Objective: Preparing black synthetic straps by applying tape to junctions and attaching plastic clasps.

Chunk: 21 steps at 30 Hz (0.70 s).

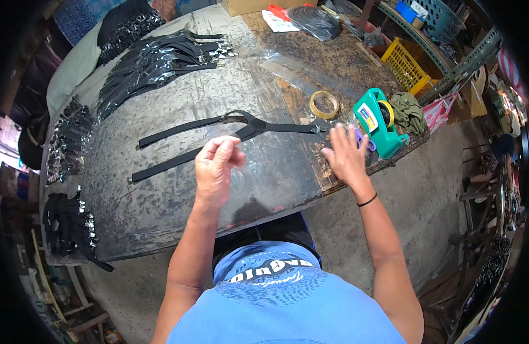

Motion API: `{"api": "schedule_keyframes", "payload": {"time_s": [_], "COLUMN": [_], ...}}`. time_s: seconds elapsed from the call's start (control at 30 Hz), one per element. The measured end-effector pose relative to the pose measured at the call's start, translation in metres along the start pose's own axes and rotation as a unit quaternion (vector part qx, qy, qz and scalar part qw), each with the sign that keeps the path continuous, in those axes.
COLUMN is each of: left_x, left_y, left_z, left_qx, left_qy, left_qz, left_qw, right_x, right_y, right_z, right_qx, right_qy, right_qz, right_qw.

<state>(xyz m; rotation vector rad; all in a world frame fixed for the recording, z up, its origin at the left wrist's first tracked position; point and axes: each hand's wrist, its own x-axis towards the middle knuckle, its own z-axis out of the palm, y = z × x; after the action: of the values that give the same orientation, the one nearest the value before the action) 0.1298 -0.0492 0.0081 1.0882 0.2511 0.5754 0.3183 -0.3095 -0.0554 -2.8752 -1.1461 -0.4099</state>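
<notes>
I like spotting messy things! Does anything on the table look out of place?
One black strap from the bunch at the near left corner seems to poke off the table. That looks odd because the suspenders lie fully on top.

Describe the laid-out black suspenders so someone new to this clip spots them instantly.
Start at the big worn table in front of the person. By the left hand, the black suspenders lie stretched across its middle. Unlike the heaped black straps toward the far left, this pair lies alone, spread into a sideways Y.
</notes>
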Motion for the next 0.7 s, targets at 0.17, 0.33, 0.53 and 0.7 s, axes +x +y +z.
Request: {"api": "schedule_keyframes", "payload": {"time_s": [0.17,0.33,0.53,0.7], "left_x": [-0.002,-0.007,-0.008,-0.007], "left_y": [0.002,0.006,-0.001,0.004], "left_z": [0.007,-0.003,0.000,0.001], "left_qx": [0.037,0.049,0.039,0.057], "left_qy": [-0.019,0.001,-0.014,-0.017], "left_qz": [0.006,0.019,-0.001,0.007], "left_qw": [0.999,0.999,0.999,0.998], "right_x": [0.000,-0.009,0.001,0.005], "right_y": [-0.027,-0.012,-0.013,0.003], "right_z": [0.017,0.015,0.011,0.013], "right_qx": [0.060,0.054,0.059,-0.002], "right_qy": [-0.018,-0.045,-0.011,-0.020], "right_qz": [-0.126,-0.040,-0.025,0.003], "right_qw": [0.990,0.997,0.998,1.000]}}
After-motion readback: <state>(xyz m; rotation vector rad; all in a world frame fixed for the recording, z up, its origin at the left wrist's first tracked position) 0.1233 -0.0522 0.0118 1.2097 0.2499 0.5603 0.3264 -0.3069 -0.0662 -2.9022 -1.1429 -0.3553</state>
